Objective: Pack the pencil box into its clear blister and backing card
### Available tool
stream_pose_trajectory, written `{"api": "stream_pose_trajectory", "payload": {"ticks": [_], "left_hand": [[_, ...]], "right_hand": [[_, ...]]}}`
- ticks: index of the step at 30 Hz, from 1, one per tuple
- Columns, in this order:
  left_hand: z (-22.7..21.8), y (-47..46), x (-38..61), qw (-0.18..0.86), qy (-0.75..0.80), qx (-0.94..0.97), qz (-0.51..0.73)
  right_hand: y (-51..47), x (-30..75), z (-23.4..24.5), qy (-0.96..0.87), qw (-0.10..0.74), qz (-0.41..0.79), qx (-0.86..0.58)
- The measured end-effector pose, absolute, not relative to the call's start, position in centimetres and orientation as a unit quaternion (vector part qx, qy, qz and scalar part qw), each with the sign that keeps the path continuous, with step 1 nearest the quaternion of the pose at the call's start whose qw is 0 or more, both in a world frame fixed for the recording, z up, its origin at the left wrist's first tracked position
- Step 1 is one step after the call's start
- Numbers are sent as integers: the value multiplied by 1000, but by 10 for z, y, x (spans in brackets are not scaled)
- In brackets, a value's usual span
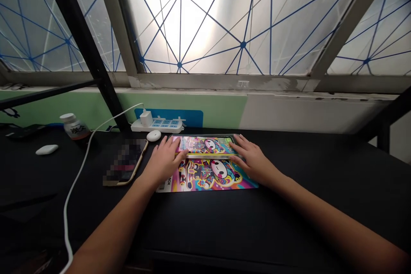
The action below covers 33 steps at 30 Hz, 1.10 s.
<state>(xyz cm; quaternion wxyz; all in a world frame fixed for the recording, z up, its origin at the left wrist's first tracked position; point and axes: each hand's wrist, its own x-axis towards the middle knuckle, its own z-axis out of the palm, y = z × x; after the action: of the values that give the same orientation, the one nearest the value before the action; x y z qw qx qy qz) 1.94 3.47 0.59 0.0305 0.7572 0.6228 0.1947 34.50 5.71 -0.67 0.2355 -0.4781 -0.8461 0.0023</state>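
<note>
A flat, brightly printed case [205,146] with a cartoon figure and a shiny lower edge lies on the black table. Just in front of it, a larger sheet or flat box [208,175] shows a similar cartoon print; which of the two I cannot tell. My left hand [165,160] rests at the case's left end, fingers stretched and apart, fingertips on its edge. At the opposite end lies my right hand [253,160], also with fingers spread, touching the case's right edge. Both palms are down, and neither hand is closed around anything.
Left of my hands lies a phone [126,162] beside a round white disc [153,135]. Behind them stands a white power strip [160,125] with a charger. A white cable [75,180] crosses the left side, near a bottle [75,127] and a white mouse-like object [46,150].
</note>
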Motion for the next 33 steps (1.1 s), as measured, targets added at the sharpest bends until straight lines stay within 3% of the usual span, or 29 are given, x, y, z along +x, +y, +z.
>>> {"api": "stream_pose_trajectory", "payload": {"ticks": [4,7,11,17,24,33], "left_hand": [[21,26,39,-29,660,742,116],[34,30,63,-46,636,763,110],[37,46,89,7,593,799,93],[24,59,78,43,559,825,70],[15,70,39,10,593,799,98],[14,72,31,26,600,794,90]], "right_hand": [[42,334,1,-854,165,-98,-483],[25,319,12,-888,178,-128,-404],[2,305,21,-948,162,-18,-275],[-6,303,24,-940,36,184,-284],[-8,314,40,-920,88,207,-322],[19,333,13,-862,142,29,-485]]}}
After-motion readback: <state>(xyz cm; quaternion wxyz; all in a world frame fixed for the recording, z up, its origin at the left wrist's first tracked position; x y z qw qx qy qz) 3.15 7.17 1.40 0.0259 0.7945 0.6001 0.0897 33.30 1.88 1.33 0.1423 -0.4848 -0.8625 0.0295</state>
